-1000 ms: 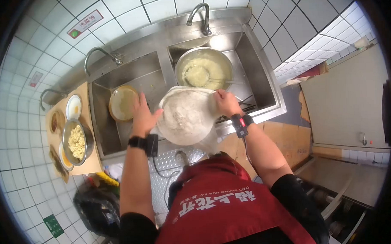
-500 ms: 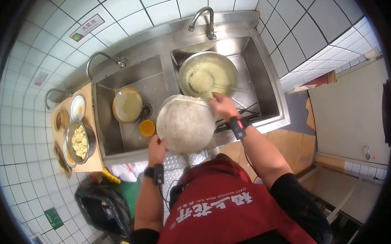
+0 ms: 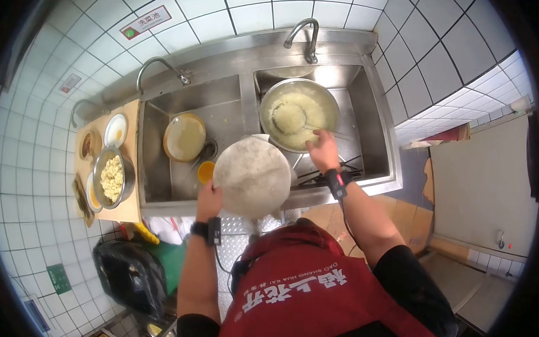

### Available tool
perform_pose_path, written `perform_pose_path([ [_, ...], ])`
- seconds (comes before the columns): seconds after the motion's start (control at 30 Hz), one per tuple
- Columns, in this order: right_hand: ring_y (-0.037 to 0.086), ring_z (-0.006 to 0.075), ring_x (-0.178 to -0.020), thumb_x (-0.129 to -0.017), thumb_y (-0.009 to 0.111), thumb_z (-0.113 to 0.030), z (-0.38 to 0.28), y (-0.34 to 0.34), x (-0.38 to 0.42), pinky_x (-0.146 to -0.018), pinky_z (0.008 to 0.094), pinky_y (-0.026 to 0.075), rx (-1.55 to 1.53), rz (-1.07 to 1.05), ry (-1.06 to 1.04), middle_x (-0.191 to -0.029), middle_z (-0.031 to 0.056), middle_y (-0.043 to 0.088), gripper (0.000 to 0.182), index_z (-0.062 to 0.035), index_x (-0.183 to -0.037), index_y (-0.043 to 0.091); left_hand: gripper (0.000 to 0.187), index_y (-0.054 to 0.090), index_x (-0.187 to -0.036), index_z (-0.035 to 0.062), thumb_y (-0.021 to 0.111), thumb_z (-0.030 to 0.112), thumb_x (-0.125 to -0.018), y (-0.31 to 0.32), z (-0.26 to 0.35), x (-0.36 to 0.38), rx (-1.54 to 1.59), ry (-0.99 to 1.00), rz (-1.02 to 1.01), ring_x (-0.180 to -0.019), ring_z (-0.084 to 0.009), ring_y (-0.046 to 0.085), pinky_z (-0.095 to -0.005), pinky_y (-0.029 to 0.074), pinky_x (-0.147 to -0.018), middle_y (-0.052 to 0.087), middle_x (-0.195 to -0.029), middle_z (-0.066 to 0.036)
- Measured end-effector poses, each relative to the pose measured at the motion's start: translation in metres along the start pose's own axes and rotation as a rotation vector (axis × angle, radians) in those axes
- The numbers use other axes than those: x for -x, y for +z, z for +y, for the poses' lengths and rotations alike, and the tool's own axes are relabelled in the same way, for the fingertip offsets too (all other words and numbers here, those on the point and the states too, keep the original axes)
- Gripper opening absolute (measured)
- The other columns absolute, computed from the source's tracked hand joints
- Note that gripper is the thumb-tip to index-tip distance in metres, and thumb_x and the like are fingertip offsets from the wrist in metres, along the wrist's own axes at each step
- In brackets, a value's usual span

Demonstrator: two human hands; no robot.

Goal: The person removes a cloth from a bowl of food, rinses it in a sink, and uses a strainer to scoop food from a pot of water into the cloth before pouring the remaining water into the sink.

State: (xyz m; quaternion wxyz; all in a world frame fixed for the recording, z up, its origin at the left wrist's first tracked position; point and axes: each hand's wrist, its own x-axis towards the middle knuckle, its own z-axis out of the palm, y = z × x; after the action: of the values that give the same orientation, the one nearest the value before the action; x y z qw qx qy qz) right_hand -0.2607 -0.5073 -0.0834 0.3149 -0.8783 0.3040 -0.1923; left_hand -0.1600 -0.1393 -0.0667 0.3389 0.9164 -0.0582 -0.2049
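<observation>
Double sink (image 3: 371, 114), steel, wall-mounted taps. Right basin holds a metal basin (image 3: 299, 113) of pale mash with a ladle in it. Large round pan (image 3: 252, 175) is tipped over the sink's front edge, underside toward the camera. Left hand (image 3: 209, 200) has a closed grip on its lower-left rim. Right hand (image 3: 323, 151), up and right of that grip, is open, fingers spread over the metal basin's near rim, apparently off the pan.

Risks, by my read:
- One-hand hold on a wide tilted pan: rim can rotate out of the grip and drop into the sink.
- Small orange cup (image 3: 205, 171), just above the grip, could get knocked.
</observation>
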Motion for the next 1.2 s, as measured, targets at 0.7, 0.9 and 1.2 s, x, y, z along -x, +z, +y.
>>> perform_pose_path([
  [0.7, 0.069, 0.0376, -0.091, -0.085, 0.071, -0.033, -0.056, 0.019, 0.049, -0.081, 0.0431, 0.054, -0.042, -0.493, 0.032, -0.095, 0.0207, 0.071, 0.043, -0.0002, -0.113, 0.065, 0.081, 0.039, -0.149, 0.0219, 0.077, 0.042, -0.080, 0.073, 0.076, 0.005, -0.795, 0.323, -0.448, -0.148, -0.0429, 0.020, -0.0637, 0.040, -0.106, 0.020, -0.162, -0.016],
  [0.9, 0.066, 0.0415, -0.098, -0.087, 0.067, -0.041, -0.073, 0.011, 0.050, -0.088, 0.0474, 0.053, 0.072, -0.486, 0.086, -0.107, 0.0260, 0.068, 0.054, 0.0018, -0.119, 0.060, 0.080, 0.038, -0.150, 0.0167, 0.075, 0.041, -0.083, 0.079, 0.071, -0.002, -0.752, 0.396, -0.400, -0.148, -0.0420, 0.020, -0.0611, 0.038, -0.108, 0.022, -0.160, -0.019],
  [1.2, 0.067, 0.0400, -0.092, -0.085, 0.070, -0.045, -0.096, 0.024, 0.031, -0.079, 0.0463, 0.056, 0.314, -0.096, -0.599, -0.115, 0.0223, 0.062, 0.073, -0.0042, -0.140, 0.045, 0.047, 0.061, -0.128, 0.0076, 0.068, 0.026, -0.085, 0.057, 0.086, 0.018, -0.642, 0.332, -0.396, -0.133, -0.0406, 0.045, -0.0522, 0.048, -0.102, 0.037, -0.152, -0.020],
])
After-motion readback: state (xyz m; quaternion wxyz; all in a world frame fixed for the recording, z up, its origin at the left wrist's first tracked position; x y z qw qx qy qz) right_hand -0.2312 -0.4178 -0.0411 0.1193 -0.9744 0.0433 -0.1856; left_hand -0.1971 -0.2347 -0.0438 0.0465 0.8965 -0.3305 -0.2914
